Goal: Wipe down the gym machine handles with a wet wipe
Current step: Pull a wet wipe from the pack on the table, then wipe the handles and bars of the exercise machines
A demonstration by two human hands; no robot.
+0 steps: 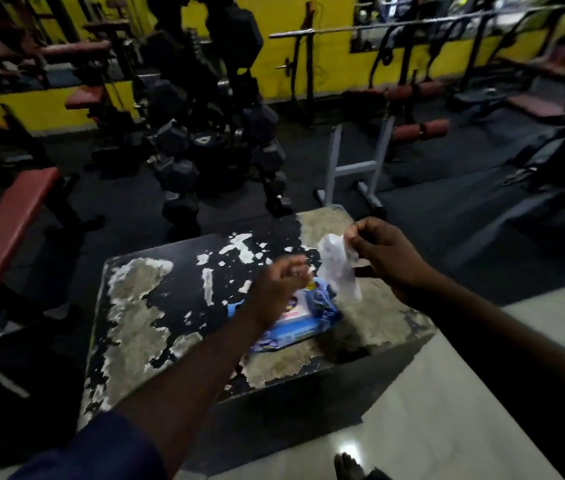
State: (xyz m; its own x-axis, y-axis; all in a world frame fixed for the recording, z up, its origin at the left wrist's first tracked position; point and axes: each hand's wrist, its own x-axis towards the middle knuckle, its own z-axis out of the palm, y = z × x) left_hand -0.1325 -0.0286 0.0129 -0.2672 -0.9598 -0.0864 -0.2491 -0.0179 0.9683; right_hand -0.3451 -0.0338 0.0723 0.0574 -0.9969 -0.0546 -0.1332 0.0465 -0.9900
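Head view: on worn black box with peeling paint point(156, 306), blue plastic pack of wet wipes point(305, 317), toward right side of box. Left hand point(277, 289) over pack, fingers curled but blurred; cannot tell whether gripping anything. Right hand point(388, 258) above far right corner of box, pinching thin white wet wipe point(338, 271), hanging just above pack. Step in hand, probably: drawing wipe from pack. Next: pull wipe fully free, then carry to gym machine handles somewhere beyond box.
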